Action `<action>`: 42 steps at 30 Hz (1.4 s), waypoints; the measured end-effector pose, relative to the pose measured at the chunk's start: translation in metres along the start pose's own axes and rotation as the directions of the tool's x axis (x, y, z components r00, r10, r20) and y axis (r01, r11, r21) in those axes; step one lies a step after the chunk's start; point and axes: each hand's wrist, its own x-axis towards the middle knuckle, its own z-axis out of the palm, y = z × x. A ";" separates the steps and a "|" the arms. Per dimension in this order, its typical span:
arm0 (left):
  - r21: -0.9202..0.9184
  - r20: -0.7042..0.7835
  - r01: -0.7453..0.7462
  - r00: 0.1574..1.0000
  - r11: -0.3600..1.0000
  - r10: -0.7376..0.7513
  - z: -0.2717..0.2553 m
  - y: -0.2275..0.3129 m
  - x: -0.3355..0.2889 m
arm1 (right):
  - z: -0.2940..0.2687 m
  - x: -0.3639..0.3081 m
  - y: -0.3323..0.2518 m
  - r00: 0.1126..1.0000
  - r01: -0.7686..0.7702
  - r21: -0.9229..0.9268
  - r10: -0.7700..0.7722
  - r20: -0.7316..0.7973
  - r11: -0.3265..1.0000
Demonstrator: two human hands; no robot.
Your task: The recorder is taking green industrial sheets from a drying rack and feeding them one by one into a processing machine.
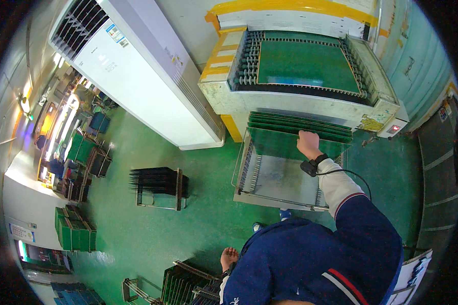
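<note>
My right hand (pixel 309 145) reaches forward and grips the top edge of a green panel (pixel 275 144), the nearest of several standing upright in a metal rack (pixel 277 195). The panels fill the far part of this rack, while its near part shows a pale bottom and slotted sides. Low at my side hangs my left hand (pixel 229 257), its fingers loosely curled and apart, with nothing in it. It is close to another rack of upright dark green panels (pixel 185 284). Beyond the front rack, a large green panel (pixel 308 63) lies flat on the rollers of a conveyor machine (pixel 300 104).
A tall white air conditioner (pixel 152 91) stands left of the machine. A rack of black panels (pixel 158 180) sits on the green floor (pixel 137 229). More panel racks (pixel 76 229) line the left side. A cable (pixel 359 175) runs from my right wrist. Dark panelling (pixel 437 173) borders the right.
</note>
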 end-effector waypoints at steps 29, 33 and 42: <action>0.012 0.064 0.014 0.998 1.000 -0.014 -0.008 0.000 0.007 | -0.005 0.001 -0.003 0.999 -0.009 -0.004 0.010 0.033 1.000; 0.001 -0.001 -0.002 1.000 1.000 0.002 0.000 -0.001 0.001 | -0.005 0.000 -0.003 0.998 -0.023 -0.015 0.024 0.051 1.000; -0.014 0.028 0.026 0.999 1.000 -0.026 -0.007 0.001 0.006 | -0.003 -0.002 -0.004 0.999 0.014 0.009 -0.014 -0.042 1.000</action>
